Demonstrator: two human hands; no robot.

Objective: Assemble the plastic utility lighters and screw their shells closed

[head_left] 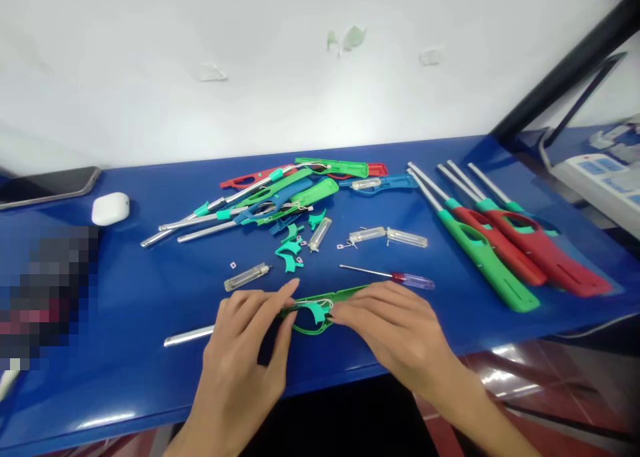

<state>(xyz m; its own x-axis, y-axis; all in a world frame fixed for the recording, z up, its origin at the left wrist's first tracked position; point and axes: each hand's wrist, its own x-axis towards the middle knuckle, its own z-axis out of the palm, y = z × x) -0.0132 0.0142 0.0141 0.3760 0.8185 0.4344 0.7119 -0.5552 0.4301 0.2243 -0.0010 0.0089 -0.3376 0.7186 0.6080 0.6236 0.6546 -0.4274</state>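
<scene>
Low over the front of the blue table, a green half-shell of a long-nosed gas lighter (307, 329) lies open between my hands. Its metal tube (189, 335) sticks out to the left. My left hand (245, 343) pinches the shell near the tube end. My right hand (400, 323) has its fingertips closed at the teal trigger (317, 311), beside a looped white wire; what exactly they grip is hidden. Just beyond lie a clear fuel tank (247, 277) and a screwdriver (413, 281) with a purple and red handle.
Several loose teal triggers (289, 249) and clear tanks lie mid-table. Opened lighter shells and metal tubes (215, 226) are piled behind. Whole lighters (493, 260) stand to the right. A white earbud case (111, 208) and a phone (47, 187) are at left, before the wall.
</scene>
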